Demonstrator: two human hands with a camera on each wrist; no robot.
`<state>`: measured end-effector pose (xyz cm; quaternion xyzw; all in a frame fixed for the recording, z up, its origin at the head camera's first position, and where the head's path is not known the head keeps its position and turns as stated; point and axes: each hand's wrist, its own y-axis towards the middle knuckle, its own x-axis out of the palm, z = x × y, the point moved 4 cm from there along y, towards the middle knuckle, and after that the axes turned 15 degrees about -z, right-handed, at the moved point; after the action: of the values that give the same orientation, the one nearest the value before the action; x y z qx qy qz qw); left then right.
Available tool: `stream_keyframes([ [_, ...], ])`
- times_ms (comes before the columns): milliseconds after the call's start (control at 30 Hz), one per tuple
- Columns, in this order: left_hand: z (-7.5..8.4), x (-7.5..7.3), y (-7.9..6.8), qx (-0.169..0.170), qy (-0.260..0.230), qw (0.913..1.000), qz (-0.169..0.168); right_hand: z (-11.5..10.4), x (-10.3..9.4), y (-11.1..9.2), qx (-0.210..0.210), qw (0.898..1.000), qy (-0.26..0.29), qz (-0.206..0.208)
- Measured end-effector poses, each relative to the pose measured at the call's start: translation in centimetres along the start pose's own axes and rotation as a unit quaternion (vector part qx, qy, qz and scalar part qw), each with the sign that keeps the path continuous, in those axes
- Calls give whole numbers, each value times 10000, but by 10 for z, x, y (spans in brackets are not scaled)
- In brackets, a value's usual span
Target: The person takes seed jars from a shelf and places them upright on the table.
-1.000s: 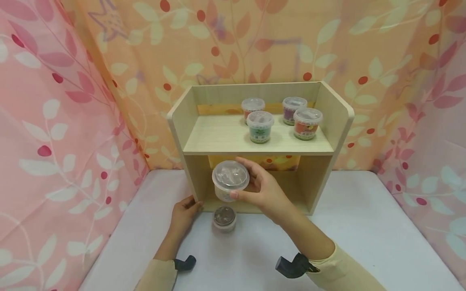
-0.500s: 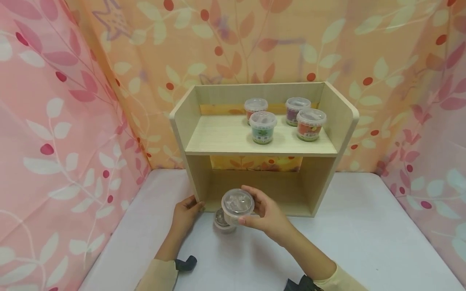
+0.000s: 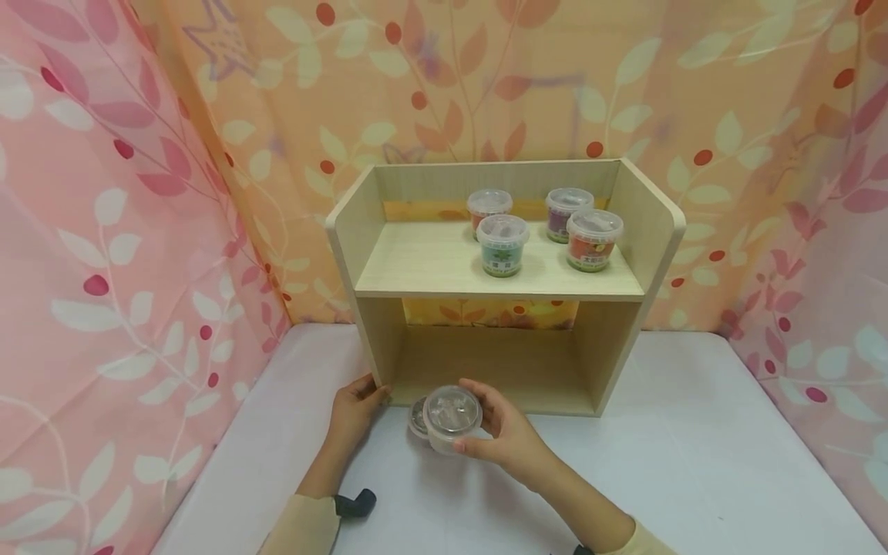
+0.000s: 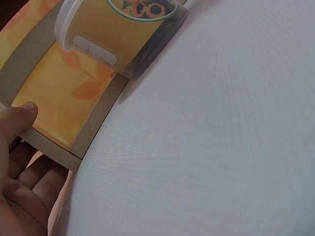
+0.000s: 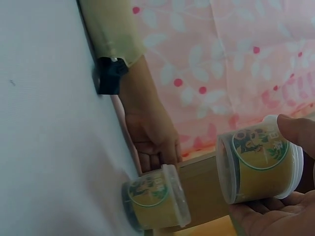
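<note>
In the head view my right hand (image 3: 509,435) holds a plastic tub (image 3: 452,420) with a clear lid, thumb on the near side and fingers round the far side. In the right wrist view this held tub (image 5: 263,169) shows a yellow sunflower label and hangs off the table. A second tub (image 5: 152,196) of the same kind stands on the table in front of the shelf, partly hidden behind the held one in the head view. My left hand (image 3: 352,408) grips the low front edge of the wooden shelf's left side panel (image 3: 380,339), thumb inside, fingers outside.
The two-tier shelf (image 3: 499,295) stands on a white-covered table (image 3: 694,462). On its upper board are several lidded tubs, among them a green one (image 3: 502,254), a purple one (image 3: 558,220) and a red one (image 3: 591,250). Floral curtains (image 3: 104,231) surround the table.
My right hand has brought the held tub down and nearer, from before the lower compartment to beside the standing tub, covering part of it. My left hand has kept its place on the shelf.
</note>
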<state>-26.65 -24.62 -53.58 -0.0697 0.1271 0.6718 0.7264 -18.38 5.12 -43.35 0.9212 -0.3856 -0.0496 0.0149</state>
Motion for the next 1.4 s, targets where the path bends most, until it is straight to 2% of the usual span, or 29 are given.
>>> stream_keyframes([
  [400,-2,4,-2,70,4,10000,-18,23,10,-2,86,9996,-52,-264],
  [767,0,0,1,71,159,9998,29,48,26,2,40,9973,-287,-677],
  [1000,2,0,1,78,111,9999,-2,63,35,4,37,9950,-692,-719],
  [1400,1,0,1,40,157,9999,-2,78,45,4,157,9940,-784,-740],
])
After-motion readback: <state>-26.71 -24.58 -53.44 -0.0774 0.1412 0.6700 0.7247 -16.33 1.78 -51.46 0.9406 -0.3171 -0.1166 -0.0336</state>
